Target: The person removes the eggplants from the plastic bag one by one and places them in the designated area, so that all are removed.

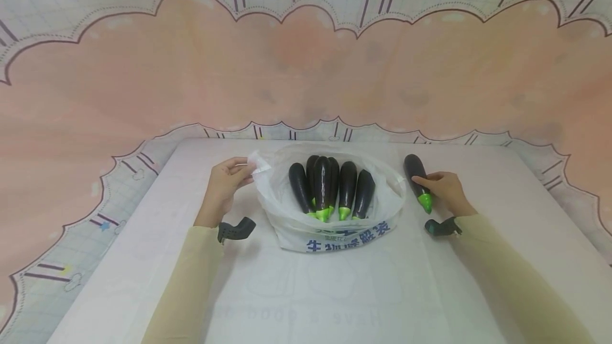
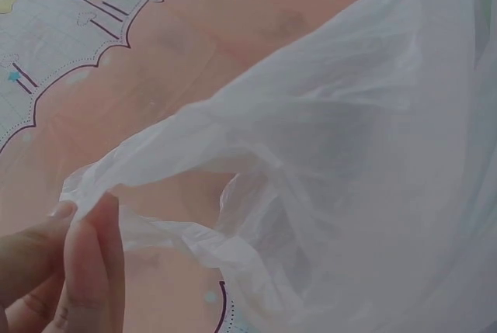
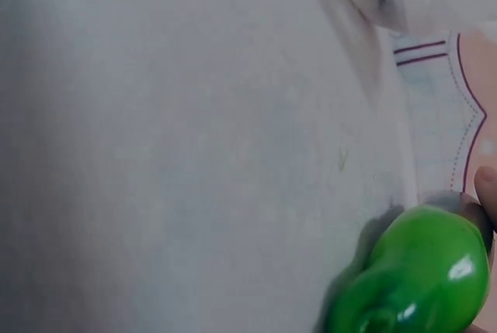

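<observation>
A white plastic bag (image 1: 287, 230) with blue printed characters stands with its mouth wide apart on the table. Several dark eggplants (image 1: 322, 182) with bright green stem ends lie inside it. At the bag's left rim, my left hand (image 1: 223, 183) pinches a corner of the plastic; the left wrist view shows the stretched film (image 2: 167, 147) between thumb and fingers. To the right of the bag, my right hand (image 1: 447, 189) grips another eggplant (image 1: 415, 168), its green end toward me. That green end (image 3: 427, 263) fills the lower right of the right wrist view, most of the hand being hidden there.
A pale cloth with faint lettering covers the table (image 1: 306, 285). Behind it hangs a patterned curtain (image 1: 268, 68) in peach and white. Each wrist carries a small dark camera (image 1: 236, 229).
</observation>
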### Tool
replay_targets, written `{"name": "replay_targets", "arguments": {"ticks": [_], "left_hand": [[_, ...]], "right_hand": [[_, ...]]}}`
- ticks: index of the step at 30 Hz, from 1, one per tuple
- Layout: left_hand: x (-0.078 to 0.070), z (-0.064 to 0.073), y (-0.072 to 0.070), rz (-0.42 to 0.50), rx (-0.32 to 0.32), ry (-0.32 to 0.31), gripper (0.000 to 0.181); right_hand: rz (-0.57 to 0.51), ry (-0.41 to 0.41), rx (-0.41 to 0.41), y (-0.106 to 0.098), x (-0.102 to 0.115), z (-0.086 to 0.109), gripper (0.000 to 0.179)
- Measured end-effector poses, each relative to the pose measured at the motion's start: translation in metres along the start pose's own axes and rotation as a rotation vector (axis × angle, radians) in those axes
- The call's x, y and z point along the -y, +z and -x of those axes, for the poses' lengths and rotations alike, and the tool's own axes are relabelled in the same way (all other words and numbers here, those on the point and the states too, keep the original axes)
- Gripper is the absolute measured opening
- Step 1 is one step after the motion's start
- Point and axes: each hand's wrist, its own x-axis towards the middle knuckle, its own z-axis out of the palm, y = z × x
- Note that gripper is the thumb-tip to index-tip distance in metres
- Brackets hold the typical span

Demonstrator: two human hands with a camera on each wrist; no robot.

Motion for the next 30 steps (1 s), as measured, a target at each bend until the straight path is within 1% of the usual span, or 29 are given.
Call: {"name": "replay_targets", "arguments": {"ticks": [4, 10, 13, 17, 21, 25, 30], "left_hand": [[0.000, 0.000, 0.001, -0.004, 0.001, 0.006, 0.040], [0.001, 0.000, 0.001, -0.002, 0.005, 0.009, 0.040], [0.002, 0.000, 0.000, 0.003, 0.007, 0.005, 0.040], [0.002, 0.000, 0.001, 0.002, 0.009, -0.003, 0.040], [0.001, 0.000, 0.001, 0.001, 0.010, -0.004, 0.041], [0.001, 0.000, 0.000, 0.006, 0.012, 0.003, 0.041], [0.001, 0.000, 0.000, 0.007, 0.016, 0.006, 0.039]], "right_hand": [[0.040, -0.018, 0.025, 0.002, 0.000, -0.001, 0.094], [0.072, -0.049, 0.063, 0.001, 0.001, 0.000, 0.088], [0.087, -0.051, 0.098, -0.001, 0.003, 0.001, 0.082], [0.108, -0.031, 0.143, -0.006, 0.005, 0.004, 0.081], [0.086, -0.033, 0.176, -0.010, 0.006, 0.005, 0.079], [0.053, -0.085, 0.223, -0.015, 0.003, 0.005, 0.076], [0.023, -0.166, 0.289, -0.028, -0.004, 0.007, 0.074]]}}
